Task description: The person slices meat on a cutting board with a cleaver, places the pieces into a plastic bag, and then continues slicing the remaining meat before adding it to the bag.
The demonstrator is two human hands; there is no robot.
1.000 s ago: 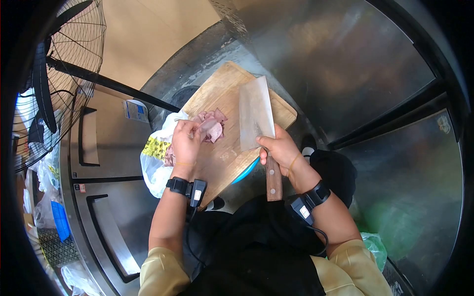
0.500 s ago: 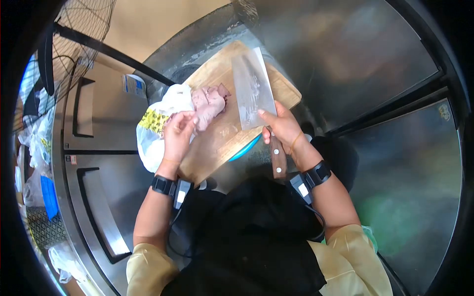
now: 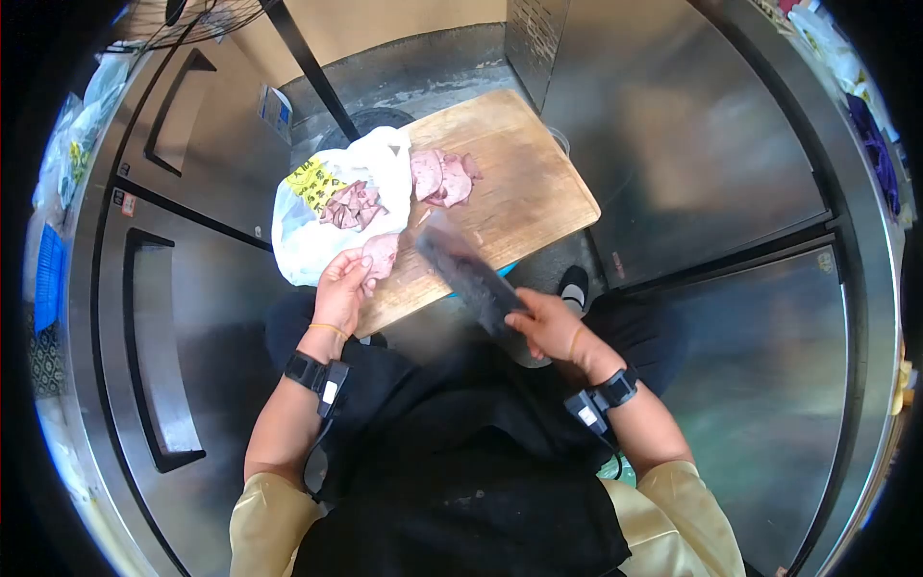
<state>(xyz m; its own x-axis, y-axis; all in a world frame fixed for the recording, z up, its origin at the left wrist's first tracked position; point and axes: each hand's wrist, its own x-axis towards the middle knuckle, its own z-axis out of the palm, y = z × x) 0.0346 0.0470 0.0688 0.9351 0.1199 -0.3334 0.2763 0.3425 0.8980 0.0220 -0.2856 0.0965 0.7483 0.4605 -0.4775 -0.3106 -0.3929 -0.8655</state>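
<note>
My left hand pinches a pink slice of meat at the near left edge of the wooden cutting board. My right hand is closed round a cleaver whose broad blade is smeared by motion, tilted over the board's near edge. Its handle is mostly hidden by my fingers. On the board, beside the bag, lies a small pile of meat slices. A white plastic bag with yellow print spreads open at the board's left, and several meat pieces lie in it.
Steel cabinets stand close on both sides, one with a long handle at the left and another at the right. A black post rises behind the bag. A shoe shows below the board.
The cleaver has swung from upright over the board to a lower, leftward tilt. My left hand now holds a meat slice away from the pile. The view has shifted, showing meat in the bag.
</note>
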